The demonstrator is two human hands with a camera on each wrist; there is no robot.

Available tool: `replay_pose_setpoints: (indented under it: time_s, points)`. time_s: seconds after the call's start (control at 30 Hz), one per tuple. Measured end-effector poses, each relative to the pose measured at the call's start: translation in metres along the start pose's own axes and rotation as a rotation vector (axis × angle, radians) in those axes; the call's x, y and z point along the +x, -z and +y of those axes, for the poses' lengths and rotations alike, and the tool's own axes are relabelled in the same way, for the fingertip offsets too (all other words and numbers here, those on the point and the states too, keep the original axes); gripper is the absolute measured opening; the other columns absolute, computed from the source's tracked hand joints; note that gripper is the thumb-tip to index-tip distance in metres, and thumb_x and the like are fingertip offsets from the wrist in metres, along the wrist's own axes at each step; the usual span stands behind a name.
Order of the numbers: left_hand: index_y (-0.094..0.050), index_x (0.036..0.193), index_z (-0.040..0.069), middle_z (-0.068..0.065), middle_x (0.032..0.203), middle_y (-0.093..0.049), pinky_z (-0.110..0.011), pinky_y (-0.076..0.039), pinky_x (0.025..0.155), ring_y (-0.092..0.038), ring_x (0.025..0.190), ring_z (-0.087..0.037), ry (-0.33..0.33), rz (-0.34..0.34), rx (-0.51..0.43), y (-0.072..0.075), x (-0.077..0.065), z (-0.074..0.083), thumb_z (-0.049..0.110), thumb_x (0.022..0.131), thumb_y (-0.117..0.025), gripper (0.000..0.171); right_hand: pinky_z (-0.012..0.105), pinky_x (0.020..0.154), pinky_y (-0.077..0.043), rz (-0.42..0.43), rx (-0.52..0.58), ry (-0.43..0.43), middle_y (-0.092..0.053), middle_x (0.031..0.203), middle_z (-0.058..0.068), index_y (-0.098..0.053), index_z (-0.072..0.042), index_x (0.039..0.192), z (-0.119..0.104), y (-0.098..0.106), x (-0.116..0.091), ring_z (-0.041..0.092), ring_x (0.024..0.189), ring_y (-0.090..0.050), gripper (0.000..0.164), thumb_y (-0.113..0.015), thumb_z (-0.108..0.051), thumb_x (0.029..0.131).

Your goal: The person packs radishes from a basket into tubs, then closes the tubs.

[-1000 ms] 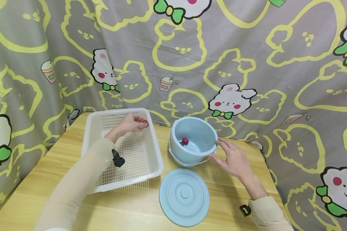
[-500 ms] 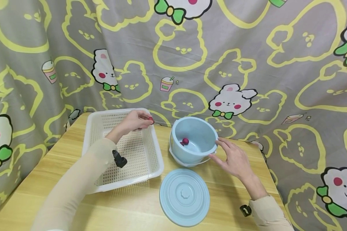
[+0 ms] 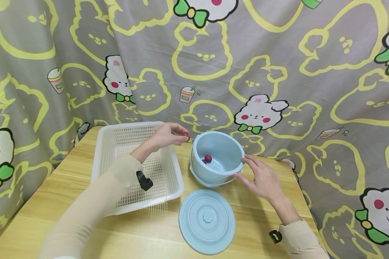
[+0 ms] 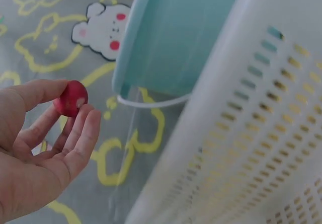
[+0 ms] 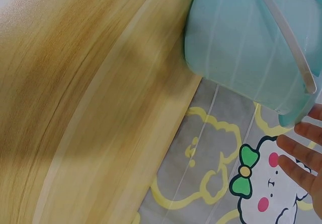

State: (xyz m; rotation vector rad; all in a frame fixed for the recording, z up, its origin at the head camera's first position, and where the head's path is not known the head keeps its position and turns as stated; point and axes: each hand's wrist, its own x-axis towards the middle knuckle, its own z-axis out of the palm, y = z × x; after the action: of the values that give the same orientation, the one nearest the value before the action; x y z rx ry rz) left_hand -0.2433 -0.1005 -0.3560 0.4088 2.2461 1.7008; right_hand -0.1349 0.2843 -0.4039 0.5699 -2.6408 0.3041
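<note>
My left hand (image 3: 170,135) pinches a small round red radish (image 4: 71,98) between thumb and fingertips. In the head view it is above the far right corner of the white perforated basket (image 3: 178,183), just left of the light blue bucket (image 3: 218,174). Two dark red radishes (image 3: 208,158) lie at the bottom inside the bucket. My right hand (image 3: 260,176) rests its fingertips on the right side of the bucket's rim, fingers extended and spread. In the right wrist view its fingers (image 5: 297,171) show at the right edge, beside the rim.
A round light blue lid (image 3: 207,221) lies on the wooden table (image 3: 142,233) in front of the bucket. The bucket's white handle (image 3: 210,185) hangs down around its front. A grey patterned curtain (image 3: 214,90) hangs behind the table.
My left hand has lifted the radish out over the basket's right edge and moved right toward the bucket. The right hand stays at the rim.
</note>
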Motion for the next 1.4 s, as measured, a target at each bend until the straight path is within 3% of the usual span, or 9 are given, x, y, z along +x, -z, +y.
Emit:
replay_pose_setpoints:
  time_s: [0.23, 0.47, 0.73, 1.1, 1.27, 1.4]
  points:
    - [-0.070, 0.125, 0.001, -0.016, 0.121, -0.073, -0.037, -0.067, 0.093, -0.073, 0.108, -0.027, -0.053, -0.041, 0.003, -0.017, 0.007, 0.017, 0.013, 0.098, -0.075, 0.030, 0.061, 0.085, -0.062, 0.004, -0.002, -0.001, -0.069, 0.140, 0.015, -0.070, -0.011, 0.133, -0.001, 0.000, 0.000, 0.041, 0.119, -0.071, 0.062, -0.083, -0.050, 0.086]
    - [-0.071, 0.123, 0.001, -0.017, 0.120, -0.075, -0.036, -0.067, 0.092, -0.073, 0.104, -0.021, -0.055, -0.062, -0.007, -0.030, 0.011, 0.024, 0.010, 0.097, -0.076, 0.028, 0.061, 0.087, -0.062, -0.001, -0.002, -0.004, -0.069, 0.141, 0.014, -0.069, -0.011, 0.134, -0.001, 0.000, -0.001, 0.041, 0.120, -0.071, 0.063, -0.083, -0.050, 0.086]
    - [-0.072, 0.124, 0.004, -0.013, 0.116, -0.074, -0.034, -0.067, 0.090, -0.071, 0.099, -0.018, -0.053, -0.083, 0.030, -0.045, 0.016, 0.026, 0.013, 0.096, -0.078, 0.030, 0.061, 0.087, -0.062, 0.001, -0.004, -0.004, -0.069, 0.141, 0.014, -0.069, -0.011, 0.134, 0.000, 0.000, -0.001, 0.041, 0.120, -0.071, 0.064, -0.083, -0.050, 0.086]
    - [-0.071, 0.123, 0.002, -0.012, 0.115, -0.070, -0.044, -0.065, 0.097, -0.074, 0.103, -0.030, -0.043, -0.122, 0.022, -0.064, 0.023, 0.026, 0.010, 0.096, -0.078, 0.030, 0.061, 0.088, -0.062, -0.005, -0.005, -0.006, -0.068, 0.141, 0.015, -0.069, -0.011, 0.135, -0.001, 0.000, -0.001, 0.041, 0.120, -0.071, 0.063, -0.083, -0.050, 0.086]
    - [-0.072, 0.124, 0.002, -0.013, 0.116, -0.070, -0.036, -0.067, 0.090, -0.075, 0.094, -0.022, -0.031, -0.139, 0.046, -0.071, 0.029, 0.025, 0.011, 0.095, -0.079, 0.031, 0.061, 0.088, -0.062, -0.012, -0.003, -0.010, -0.068, 0.142, 0.015, -0.069, -0.011, 0.135, -0.001, 0.000, 0.000, 0.041, 0.121, -0.070, 0.064, -0.082, -0.050, 0.087]
    - [-0.073, 0.123, 0.004, -0.015, 0.118, -0.071, -0.043, -0.066, 0.094, -0.075, 0.091, -0.019, -0.025, -0.139, 0.067, -0.077, 0.031, 0.025, 0.012, 0.095, -0.079, 0.030, 0.061, 0.088, -0.062, -0.017, -0.002, -0.017, -0.068, 0.142, 0.015, -0.069, -0.012, 0.135, -0.002, 0.001, 0.000, 0.041, 0.121, -0.070, 0.064, -0.082, -0.051, 0.087]
